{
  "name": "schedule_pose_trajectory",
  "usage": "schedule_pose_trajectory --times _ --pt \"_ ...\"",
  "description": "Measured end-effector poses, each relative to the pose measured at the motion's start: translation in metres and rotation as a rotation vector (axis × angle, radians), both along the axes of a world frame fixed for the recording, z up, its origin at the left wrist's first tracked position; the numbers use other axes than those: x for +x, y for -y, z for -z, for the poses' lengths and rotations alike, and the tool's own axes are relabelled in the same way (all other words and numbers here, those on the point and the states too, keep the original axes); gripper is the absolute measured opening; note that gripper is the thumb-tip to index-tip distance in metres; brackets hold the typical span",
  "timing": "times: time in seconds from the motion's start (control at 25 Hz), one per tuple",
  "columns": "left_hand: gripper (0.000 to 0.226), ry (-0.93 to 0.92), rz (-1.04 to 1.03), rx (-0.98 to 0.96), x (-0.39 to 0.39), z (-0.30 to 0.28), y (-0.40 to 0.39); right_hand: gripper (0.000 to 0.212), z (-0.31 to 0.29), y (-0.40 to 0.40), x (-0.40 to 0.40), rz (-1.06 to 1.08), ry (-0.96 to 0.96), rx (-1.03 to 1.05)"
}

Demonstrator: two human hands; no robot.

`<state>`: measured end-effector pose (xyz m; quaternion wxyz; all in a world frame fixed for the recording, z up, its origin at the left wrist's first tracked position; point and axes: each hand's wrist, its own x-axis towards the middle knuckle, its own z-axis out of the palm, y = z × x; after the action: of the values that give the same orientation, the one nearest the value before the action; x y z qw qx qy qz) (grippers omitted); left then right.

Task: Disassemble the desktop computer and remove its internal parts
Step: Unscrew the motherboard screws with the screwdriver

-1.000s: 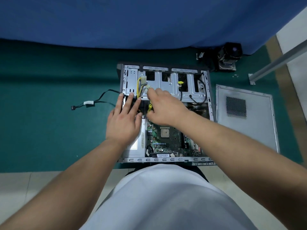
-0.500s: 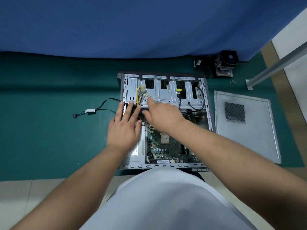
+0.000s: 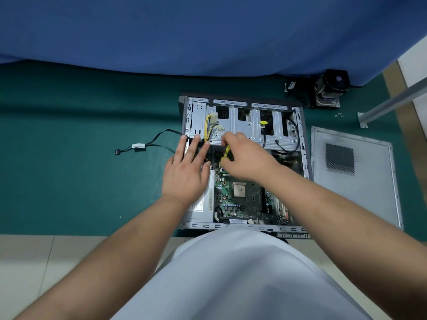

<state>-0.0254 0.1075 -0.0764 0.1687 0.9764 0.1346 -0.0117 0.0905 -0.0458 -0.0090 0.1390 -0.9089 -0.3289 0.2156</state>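
Here the open desktop case (image 3: 302,162) lies flat on the green mat (image 3: 80,181), just in front of the person's lap, and everything else is placed from it. Inside, the motherboard (image 3: 245,199) fills the near half, the power supply (image 3: 201,209) sits along the near-left wall, and the metal drive cage (image 3: 251,130) spans the far half with yellow power wires (image 3: 209,128) draped at its left end.

The right hand (image 3: 245,155) is curled over the cage's near edge, fingers pinching a yellow-handled tool or connector (image 3: 226,153); which one cannot be told. The left hand (image 3: 187,172) lies flat, fingers straight, pressing on the power supply's far end at the case's left wall.

The step looks like freeing cabling or a fastener there. Doing it well calls for keeping the left hand bracing, pulling straight by the plug body rather than the wires, and avoiding the board.

Outside the case: a black cable (image 3: 147,145) to its left, the side panel (image 3: 355,176) to its right, a removed cooler fan (image 3: 330,91) beyond its far-right corner.
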Motion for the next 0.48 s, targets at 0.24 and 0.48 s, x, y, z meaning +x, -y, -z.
schedule_pose_trajectory --times 0.24,0.48 --pt "0.055 0.007 -0.002 -0.005 0.0 0.001 0.0 0.025 0.002 0.006 0.0 -0.037 -0.001 0.068" --pt "0.055 0.007 -0.006 -0.002 0.0 0.001 0.0 0.032 0.005 0.006 -0.012 0.016 0.159 -0.048"
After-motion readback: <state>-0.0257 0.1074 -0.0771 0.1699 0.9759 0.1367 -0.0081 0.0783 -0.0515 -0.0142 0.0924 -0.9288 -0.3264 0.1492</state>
